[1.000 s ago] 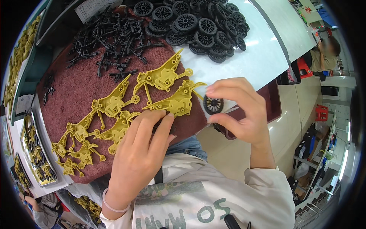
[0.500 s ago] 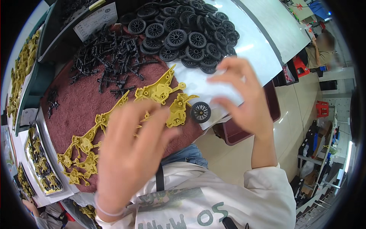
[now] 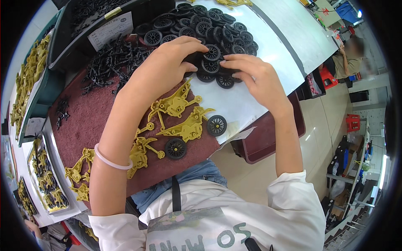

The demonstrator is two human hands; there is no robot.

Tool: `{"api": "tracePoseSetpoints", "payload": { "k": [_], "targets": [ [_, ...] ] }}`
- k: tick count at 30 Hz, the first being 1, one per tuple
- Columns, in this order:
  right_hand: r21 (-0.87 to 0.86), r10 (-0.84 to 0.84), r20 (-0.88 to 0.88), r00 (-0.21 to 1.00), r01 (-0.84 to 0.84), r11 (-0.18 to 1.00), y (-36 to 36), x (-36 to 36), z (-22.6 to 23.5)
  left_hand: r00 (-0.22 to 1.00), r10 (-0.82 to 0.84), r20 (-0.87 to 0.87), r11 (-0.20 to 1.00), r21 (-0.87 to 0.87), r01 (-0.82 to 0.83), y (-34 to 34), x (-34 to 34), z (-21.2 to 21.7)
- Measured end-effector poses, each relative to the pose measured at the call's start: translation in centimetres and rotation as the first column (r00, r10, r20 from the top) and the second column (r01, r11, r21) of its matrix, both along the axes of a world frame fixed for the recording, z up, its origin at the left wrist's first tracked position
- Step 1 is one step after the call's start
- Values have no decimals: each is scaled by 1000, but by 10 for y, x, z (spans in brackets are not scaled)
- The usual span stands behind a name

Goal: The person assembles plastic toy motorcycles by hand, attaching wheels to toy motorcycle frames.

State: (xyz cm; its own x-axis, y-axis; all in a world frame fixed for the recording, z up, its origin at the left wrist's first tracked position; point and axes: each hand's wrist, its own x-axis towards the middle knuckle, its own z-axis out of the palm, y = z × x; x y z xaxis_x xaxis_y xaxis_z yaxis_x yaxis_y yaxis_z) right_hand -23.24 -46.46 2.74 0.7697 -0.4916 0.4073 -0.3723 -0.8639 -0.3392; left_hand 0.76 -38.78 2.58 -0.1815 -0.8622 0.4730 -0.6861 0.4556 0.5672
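Observation:
My left hand (image 3: 167, 62) reaches over the near edge of a heap of black spoked toy wheels (image 3: 204, 29). Its fingers are curved, with a gap between thumb and index fingertip. From the other side comes my right hand (image 3: 261, 79), thumb and fingers apart, fingertips by the front wheels. Neither hand plainly grips a wheel. Yellow plastic body parts (image 3: 173, 104) lie in a row on the brown-red cloth (image 3: 75, 125), partly covered by my left forearm. Two wheels with yellow centres lie by them, one wheel (image 3: 217, 125) at the right and another wheel (image 3: 176, 148) nearer me.
A pile of small black parts (image 3: 113, 62) lies left of the wheels, before a black bin (image 3: 121, 21) with a paper label. A tray (image 3: 46, 175) of yellow-and-black pieces stands at the left. Below the table's right edge is a maroon crate (image 3: 268, 146). Another person (image 3: 349, 58) sits far right.
Both my hands have moved away from my body, to the wheel heap. The left has left the yellow parts, and a wheel with a yellow centre now shows there.

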Motion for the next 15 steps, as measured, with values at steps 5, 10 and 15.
{"api": "tracePoseSetpoints", "payload": {
  "k": [5, 10, 15],
  "targets": [
    [71, 37, 166, 985, -49, 996, 9, 6, 26, 998, 2, 67, 999, 40, -4, -1, 9, 5],
    [290, 20, 359, 933, -132, 948, 39, 11, 39, 987, 161, 19, 978, -135, -157, 25, 13, 34],
    [318, 84, 321, 943, -191, 929, 85, 16, 37, 948, 275, -162, 955, 162, -250, 113, 21, 74]
  ]
}}
